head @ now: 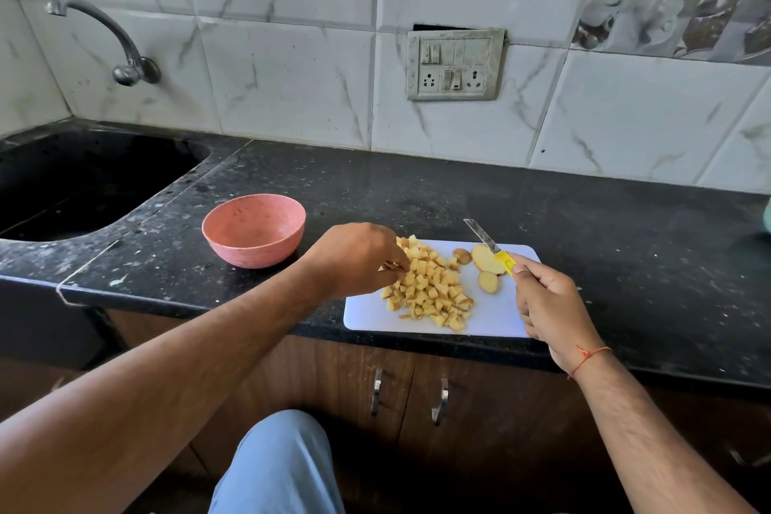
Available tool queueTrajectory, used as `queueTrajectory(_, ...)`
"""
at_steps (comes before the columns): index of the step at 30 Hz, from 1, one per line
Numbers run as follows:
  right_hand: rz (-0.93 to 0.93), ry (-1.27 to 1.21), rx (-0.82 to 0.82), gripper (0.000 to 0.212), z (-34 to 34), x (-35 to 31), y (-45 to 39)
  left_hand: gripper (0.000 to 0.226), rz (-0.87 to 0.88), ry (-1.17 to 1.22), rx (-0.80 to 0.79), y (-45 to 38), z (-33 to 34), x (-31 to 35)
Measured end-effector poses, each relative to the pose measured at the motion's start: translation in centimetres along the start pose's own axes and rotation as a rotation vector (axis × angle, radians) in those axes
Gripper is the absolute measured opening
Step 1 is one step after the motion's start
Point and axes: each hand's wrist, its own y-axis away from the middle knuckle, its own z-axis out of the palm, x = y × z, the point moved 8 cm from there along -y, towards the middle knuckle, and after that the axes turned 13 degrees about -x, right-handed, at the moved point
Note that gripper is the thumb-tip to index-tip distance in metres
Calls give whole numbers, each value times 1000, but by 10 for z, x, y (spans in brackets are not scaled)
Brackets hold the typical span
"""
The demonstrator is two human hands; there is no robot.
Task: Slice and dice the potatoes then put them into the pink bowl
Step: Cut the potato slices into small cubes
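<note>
Three uncut slices (487, 259) lie beside the dice (429, 288) on the board (492, 317); the bowl (254, 230) sits empty, left. Left hand (354, 259) pinches dice; right hand (550, 305) grips the knife (488, 244). Loosely pinched cubes could drop onto the counter (417, 188).
</note>
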Motion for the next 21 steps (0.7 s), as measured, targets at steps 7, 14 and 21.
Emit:
queueTrajectory(7,-11,-22,1,33,0,-1,1,23,-151,88,97,5,-8,-12)
queueTrajectory(14,-19,-23,12,32,-1,1,0,18,-222,418,150,43,15,-27)
queueTrajectory(21,-50,49,37,32,4,-3,2,31,-245,441,132,64,51,-24)
